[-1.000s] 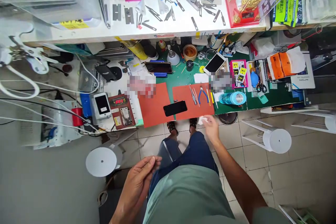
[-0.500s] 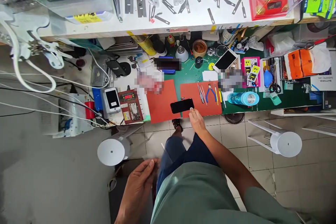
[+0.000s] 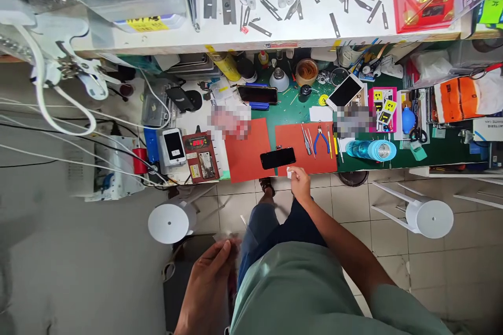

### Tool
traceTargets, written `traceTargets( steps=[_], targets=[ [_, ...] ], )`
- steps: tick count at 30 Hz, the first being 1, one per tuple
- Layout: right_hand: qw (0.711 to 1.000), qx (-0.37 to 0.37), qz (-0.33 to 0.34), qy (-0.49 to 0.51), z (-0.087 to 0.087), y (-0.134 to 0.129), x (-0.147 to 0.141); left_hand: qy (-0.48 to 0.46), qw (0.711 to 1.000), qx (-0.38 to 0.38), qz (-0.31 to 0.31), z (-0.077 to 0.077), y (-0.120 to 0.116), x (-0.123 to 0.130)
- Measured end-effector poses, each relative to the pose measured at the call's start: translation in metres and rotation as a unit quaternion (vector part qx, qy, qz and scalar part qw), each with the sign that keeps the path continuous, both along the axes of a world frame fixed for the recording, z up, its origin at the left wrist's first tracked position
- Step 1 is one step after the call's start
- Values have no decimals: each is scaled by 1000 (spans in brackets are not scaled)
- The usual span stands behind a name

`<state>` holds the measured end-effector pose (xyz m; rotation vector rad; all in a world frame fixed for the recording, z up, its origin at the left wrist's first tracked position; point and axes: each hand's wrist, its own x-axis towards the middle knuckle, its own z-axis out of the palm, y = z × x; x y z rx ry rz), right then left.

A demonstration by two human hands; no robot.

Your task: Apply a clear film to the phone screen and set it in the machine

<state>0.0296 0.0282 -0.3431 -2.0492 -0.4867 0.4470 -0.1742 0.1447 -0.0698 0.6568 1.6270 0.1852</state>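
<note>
My right hand [image 3: 301, 186] pinches a small white wipe [image 3: 290, 172], just off the near right corner of a black smartphone [image 3: 278, 158]. The phone lies with its dark face up across the gap between two orange mats [image 3: 248, 153]. Lower down, away from the bench, my left hand [image 3: 210, 275] is closed, thumb against fingers, on a thin clear film [image 3: 231, 238]. Most of that film is hard to make out. Right of the phone lie tweezers [image 3: 305, 140] and blue-handled pliers [image 3: 321, 140].
A blue water bottle [image 3: 371, 150] lies on the bench's right part. Left are a white phone [image 3: 173, 146] and a brown device with a red display [image 3: 201, 157]. A shelf with loose blades [image 3: 268, 6] overhangs the back. White stools [image 3: 168, 223] stand on the floor.
My right hand has drawn back slightly from the phone's corner with the white wipe. My left hand keeps its pinch on the film. The whole view has shifted a little.
</note>
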Motion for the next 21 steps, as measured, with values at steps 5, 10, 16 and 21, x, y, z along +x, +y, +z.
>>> traceTargets(
  steps=[5,10,16,21],
  targets=[
    [997,15,-68,23,5,-19,20,-25,999,-42,24,-4,1,-10],
    [997,10,74,-17,16,-5,18,-62,996,-50,47,-13,-2,-19],
    [962,-5,268,-58,8,43,6,-59,996,-46,52,-13,-4,-28],
    [955,-26,285,-75,7,34,4,-54,997,-38,47,-13,-2,-30]
  ],
)
